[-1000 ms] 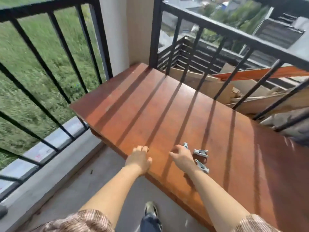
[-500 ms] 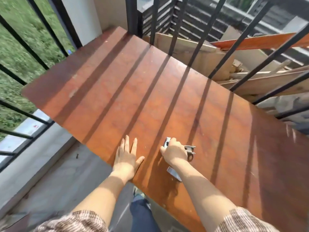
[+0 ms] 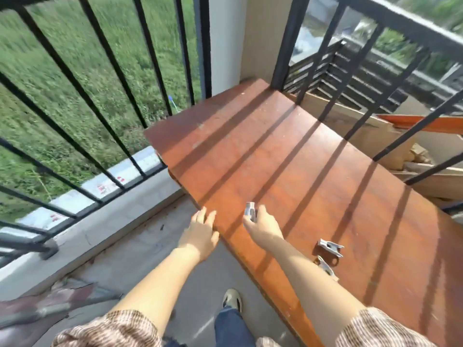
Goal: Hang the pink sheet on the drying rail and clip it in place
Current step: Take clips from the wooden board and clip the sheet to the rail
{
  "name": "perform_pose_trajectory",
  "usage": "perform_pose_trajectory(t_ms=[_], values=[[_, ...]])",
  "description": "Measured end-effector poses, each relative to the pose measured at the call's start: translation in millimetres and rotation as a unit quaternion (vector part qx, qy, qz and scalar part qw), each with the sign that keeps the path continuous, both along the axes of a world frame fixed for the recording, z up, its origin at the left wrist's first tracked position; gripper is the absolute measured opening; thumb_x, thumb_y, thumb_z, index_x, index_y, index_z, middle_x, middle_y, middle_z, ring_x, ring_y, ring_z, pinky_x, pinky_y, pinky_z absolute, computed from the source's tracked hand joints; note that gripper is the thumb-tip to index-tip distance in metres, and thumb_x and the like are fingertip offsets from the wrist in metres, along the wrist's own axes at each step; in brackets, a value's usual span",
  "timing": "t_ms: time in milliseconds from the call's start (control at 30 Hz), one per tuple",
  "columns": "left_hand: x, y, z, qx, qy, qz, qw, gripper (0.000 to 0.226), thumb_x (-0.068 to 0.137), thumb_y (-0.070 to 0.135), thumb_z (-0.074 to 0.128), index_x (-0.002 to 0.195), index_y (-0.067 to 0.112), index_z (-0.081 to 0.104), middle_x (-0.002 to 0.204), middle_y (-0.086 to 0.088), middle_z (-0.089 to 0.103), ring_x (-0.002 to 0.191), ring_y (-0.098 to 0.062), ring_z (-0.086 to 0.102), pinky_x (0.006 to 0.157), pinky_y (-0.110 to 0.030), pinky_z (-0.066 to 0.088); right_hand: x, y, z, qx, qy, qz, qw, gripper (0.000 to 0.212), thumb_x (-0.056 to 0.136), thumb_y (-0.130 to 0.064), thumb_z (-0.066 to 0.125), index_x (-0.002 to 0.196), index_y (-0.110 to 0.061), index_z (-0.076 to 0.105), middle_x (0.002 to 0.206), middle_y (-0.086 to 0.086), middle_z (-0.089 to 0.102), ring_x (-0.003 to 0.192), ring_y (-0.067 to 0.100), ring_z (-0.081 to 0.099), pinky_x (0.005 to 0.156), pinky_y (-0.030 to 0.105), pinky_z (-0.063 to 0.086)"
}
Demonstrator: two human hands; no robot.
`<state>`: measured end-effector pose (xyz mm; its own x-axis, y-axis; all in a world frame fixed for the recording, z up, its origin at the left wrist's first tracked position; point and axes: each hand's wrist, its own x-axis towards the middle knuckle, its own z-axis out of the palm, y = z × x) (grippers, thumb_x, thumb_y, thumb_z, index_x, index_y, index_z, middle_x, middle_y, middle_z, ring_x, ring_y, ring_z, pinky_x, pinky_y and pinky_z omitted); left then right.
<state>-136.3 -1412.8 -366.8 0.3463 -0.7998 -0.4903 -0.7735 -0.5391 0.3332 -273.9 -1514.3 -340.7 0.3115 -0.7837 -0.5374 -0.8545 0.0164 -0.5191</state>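
The black metal railing (image 3: 75, 91) runs on two sides, far beyond the grip and well off to its left, with grass outside it. It is the likely place for hanging, though no separate drying rail can be made out with certainty.

The reddish wooden board (image 3: 313, 171) lies directly under the grip and stretches away from it toward the railing corner. It seems to serve as a shelf where small things are kept within reach.

Low and far to the left of the grip, at the picture's edge, sits a blurred pinkish-maroon shape (image 3: 50, 301) with a grey bar across it. This may be the pink sheet, but it is too smeared to say so; nowhere else does a sheet show.

The left hand (image 3: 200, 234) is just left of the grip, fingers loosely straight at the board's near edge, holding nothing. Whether it touches the wood I cannot tell. It looks free to take up cloth.

The right hand (image 3: 263, 229) makes the grip itself: thumb and fingers pinch a metal clip (image 3: 250, 210), held upright above the board, probably ready to carry to the sheet.

Two spare clips (image 3: 329, 247) lie on the board to the right of the grip, beside the forearm, close together, likely left for later fastening.
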Motion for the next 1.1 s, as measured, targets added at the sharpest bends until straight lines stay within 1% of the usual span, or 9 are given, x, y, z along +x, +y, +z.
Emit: perform_pose_trajectory(t_ms=[167, 267, 400, 533, 600, 700, 800, 933, 1100], values=[[73.9, 79.4, 48.8, -0.066, -0.067, 0.08, 0.992, 0.056, 0.092, 0.02, 0.043, 0.145, 0.02, 0.027, 0.157, -0.005, 0.015, 0.144, -0.022, 0.014, 0.113, -0.041, 0.028, 82.1, 62.1, 28.0, -0.02, -0.046, 0.113, 0.992, 0.026, 0.094, -0.037, 0.045, 0.105, -0.014, 0.044, 0.084, 0.004, 0.059, 0.077, 0.027, 0.062, 0.048, 0.032, 0.04], [120.1, 140.0, 74.9, -0.08, -0.102, 0.113, 0.985, 0.053, 0.091, 0.015, 0.042, 0.143, 0.019, 0.031, 0.157, -0.005, 0.015, 0.145, -0.022, 0.012, 0.113, -0.041, 0.025, 136.8, 108.4, 40.3, -0.03, -0.073, 0.176, 0.981, 0.027, 0.092, -0.039, 0.048, 0.093, -0.013, 0.042, 0.092, 0.014, 0.063, 0.086, 0.034, 0.064, 0.058, 0.034, 0.04], [163.9, 208.3, 100.9, -0.105, -0.18, 0.126, 0.97, 0.054, 0.086, 0.011, 0.044, 0.139, 0.019, 0.039, 0.156, -0.005, 0.018, 0.145, -0.021, 0.013, 0.115, -0.041, 0.026, 194.3, 163.3, 51.9, -0.026, -0.117, 0.238, 0.964, 0.032, 0.087, -0.04, 0.052, 0.089, -0.008, 0.054, 0.089, 0.011, 0.069, 0.086, 0.033, 0.065, 0.068, 0.035, 0.045], [189.6, 272.3, 127.6, -0.137, -0.288, 0.084, 0.944, 0.053, 0.073, 0.01, 0.06, 0.126, 0.011, 0.056, 0.144, -0.014, 0.044, 0.136, -0.028, 0.037, 0.11, -0.039, 0.033, 248.1, 216.0, 64.9, -0.023, -0.163, 0.287, 0.944, 0.028, 0.085, -0.038, 0.055, 0.089, -0.01, 0.06, 0.086, 0.01, 0.069, 0.086, 0.031, 0.064, 0.074, 0.035, 0.049], [198.7, 307.7, 145.0, -0.137, -0.346, 0.048, 0.927, 0.053, 0.059, 0.016, 0.073, 0.111, 0.01, 0.065, 0.131, -0.015, 0.058, 0.124, -0.03, 0.053, 0.101, -0.043, 0.044, 274.6, 246.0, 73.0, 0.017, -0.209, 0.293, 0.933, 0.022, 0.083, -0.037, 0.057, 0.085, -0.015, 0.059, 0.089, 0.013, 0.07, 0.082, 0.03, 0.066, 0.076, 0.039, 0.054], [208.8, 353.8, 177.0, -0.101, -0.436, 0.003, 0.894, 0.052, 0.053, 0.028, 0.078, 0.101, 0.011, 0.071, 0.123, -0.012, 0.065, 0.119, -0.026, 0.059, 0.1, -0.045, 0.045, 305.4, 289.9, 91.7, 0.1, -0.27, 0.297, 0.91, 0.016, 0.088, -0.029, 0.058, 0.078, -0.018, 0.055, 0.086, 0.017, 0.068, 0.064, 0.021, 0.06, 0.056, 0.027, 0.047], [214.0, 391.6, 205.3, -0.047, -0.518, -0.032, 0.854, 0.05, 0.058, 0.033, 0.075, 0.1, 0.007, 0.072, 0.121, -0.013, 0.066, 0.122, -0.028, 0.056, 0.111, -0.048, 0.032, 329.6, 324.1, 113.9, 0.194, -0.325, 0.285, 0.881, 0.013, 0.088, -0.025, 0.056, 0.081, -0.014, 0.055, 0.087, 0.012, 0.063, 0.069, 0.021, 0.061, 0.058, 0.028, 0.046], [219.4, 428.4, 236.4, 0.019, -0.578, -0.056, 0.814, 0.047, 0.061, 0.035, 0.066, 0.097, 0.005, 0.072, 0.118, -0.014, 0.067, 0.128, -0.029, 0.05, 0.116, -0.048, 0.007, 358.7, 358.4, 144.3, 0.373, -0.382, 0.239, 0.811, 0.013, 0.09, -0.021, 0.052, 0.096, -0.01, 0.057, 0.097, 0.011, 0.066, 0.075, 0.029, 0.065, 0.065, 0.032, 0.05], [232.3, 442.0, 259.7, 0.086, -0.646, -0.081, 0.754, 0.02, 0.067, 0.009, 0.06, 0.084, 0.012, 0.069, 0.122, -0.013, 0.065, 0.134, -0.027, 0.043, 0.113, -0.056, -0.002, 379.0, 390.4, 157.7, 0.451, -0.371, 0.211, 0.783, 0.011, 0.089, -0.02, 0.049, 0.093, -0.01, 0.054, 0.09, 0.007, 0.064, 0.066, 0.024, 0.063, 0.071, 0.034, 0.053]])
